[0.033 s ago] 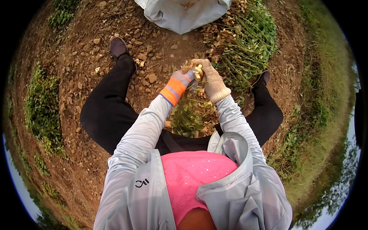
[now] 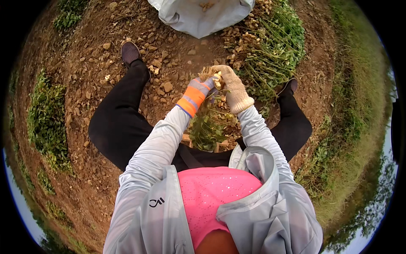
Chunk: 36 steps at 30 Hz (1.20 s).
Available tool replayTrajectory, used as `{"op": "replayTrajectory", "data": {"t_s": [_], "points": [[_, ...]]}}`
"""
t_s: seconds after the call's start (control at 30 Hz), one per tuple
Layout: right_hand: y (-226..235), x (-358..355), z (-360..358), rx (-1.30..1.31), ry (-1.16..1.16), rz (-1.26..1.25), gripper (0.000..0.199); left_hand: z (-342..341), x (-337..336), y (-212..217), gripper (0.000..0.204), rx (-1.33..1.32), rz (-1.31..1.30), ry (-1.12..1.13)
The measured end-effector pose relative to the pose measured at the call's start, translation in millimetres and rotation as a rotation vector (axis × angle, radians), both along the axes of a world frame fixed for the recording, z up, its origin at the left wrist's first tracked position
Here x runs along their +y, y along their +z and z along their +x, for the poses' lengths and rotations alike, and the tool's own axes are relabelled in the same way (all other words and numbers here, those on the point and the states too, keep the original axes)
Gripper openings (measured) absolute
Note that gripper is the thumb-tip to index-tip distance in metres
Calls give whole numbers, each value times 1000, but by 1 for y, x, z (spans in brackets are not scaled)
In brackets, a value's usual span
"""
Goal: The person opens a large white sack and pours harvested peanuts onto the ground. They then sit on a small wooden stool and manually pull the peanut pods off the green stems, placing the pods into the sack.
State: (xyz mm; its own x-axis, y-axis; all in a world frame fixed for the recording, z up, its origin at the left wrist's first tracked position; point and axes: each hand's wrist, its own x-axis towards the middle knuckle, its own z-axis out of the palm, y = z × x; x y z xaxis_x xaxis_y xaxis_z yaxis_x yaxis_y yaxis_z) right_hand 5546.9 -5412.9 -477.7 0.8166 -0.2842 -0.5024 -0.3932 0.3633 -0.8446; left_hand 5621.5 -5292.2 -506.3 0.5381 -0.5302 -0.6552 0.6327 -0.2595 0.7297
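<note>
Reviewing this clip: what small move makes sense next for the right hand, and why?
Probably a gentle pull to free the pale pods from the plant: the right hand has its fingers against them, while the left hand grips the plant beside them and could likely steady it.

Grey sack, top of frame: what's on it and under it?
A few brown pods, likely peanuts, lie on the grey sack. Its far part is cut off by the frame; the ground beneath is covered.
</note>
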Motion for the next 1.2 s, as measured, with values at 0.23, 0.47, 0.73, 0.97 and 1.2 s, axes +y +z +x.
{"op": "replayTrajectory", "data": {"t_s": [0.23, 0.47, 0.73, 0.97, 1.2], "points": [[6, 36, 11, -66, -61, -336, 37, -6, -3, -48, 30, -33, -115, 318], [24, 36, 18, 27, -12, -321, 26, -6, 8, -41, 23, 223, -259, 339], [15, 25, 26, 69, 16, -575, 19, -3, -1, -34, 26, 30, 68, 170], [24, -1, 24, 485, -91, 280, 23, -3, -3, -21, 51, -316, 107, -156], [-6, -16, 4, 38, -176, 1109, 32, -6, 10, -58, 29, -169, -271, -240]]}}
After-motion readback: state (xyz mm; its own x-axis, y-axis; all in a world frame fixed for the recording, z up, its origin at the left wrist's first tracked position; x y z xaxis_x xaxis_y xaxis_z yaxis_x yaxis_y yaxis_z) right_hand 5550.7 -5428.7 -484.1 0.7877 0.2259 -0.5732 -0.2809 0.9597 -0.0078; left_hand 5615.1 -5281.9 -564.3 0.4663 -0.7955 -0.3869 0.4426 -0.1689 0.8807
